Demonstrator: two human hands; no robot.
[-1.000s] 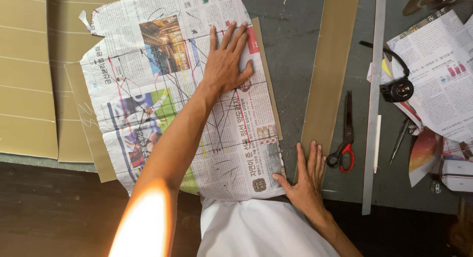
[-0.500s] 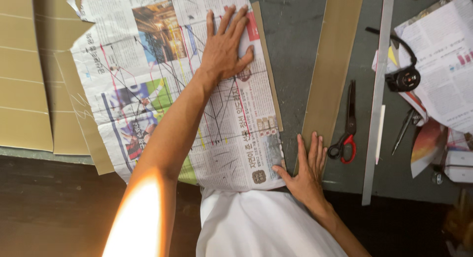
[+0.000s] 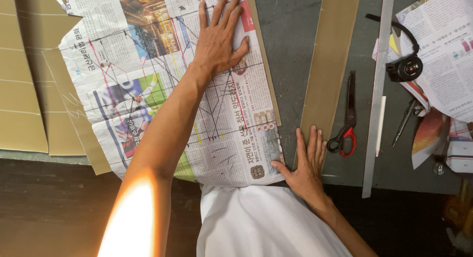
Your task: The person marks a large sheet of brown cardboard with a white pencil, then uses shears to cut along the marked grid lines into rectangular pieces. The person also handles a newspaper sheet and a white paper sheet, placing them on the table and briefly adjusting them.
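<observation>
A thin, matt printed newspaper point(image 3: 162, 89), creased and marked with drawn lines, is pressed flat by the left hand point(image 3: 219, 37), over stiff, matt tan cardboard point(image 3: 29, 89). A dull grey, slightly rough tabletop point(image 3: 290, 55) is touched by the right hand point(image 3: 305, 163). Dark metal blades and glossy red plastic handles are seen on the scissors point(image 3: 347, 114), beside a long brushed-metal ruler point(image 3: 377, 94).

So the newspaper sheet point(image 3: 162, 89) is lying over the bench's point(image 3: 290, 50) left half, with the left hand point(image 3: 217, 37) sitting on its far part. The right hand point(image 3: 306, 166) is resting at the near edge (just right of the sheet), on the cardboard strip's point(image 3: 329, 65) near end. Scissors point(image 3: 346, 119) and a long ruler point(image 3: 378, 89) are lying further right.
</observation>
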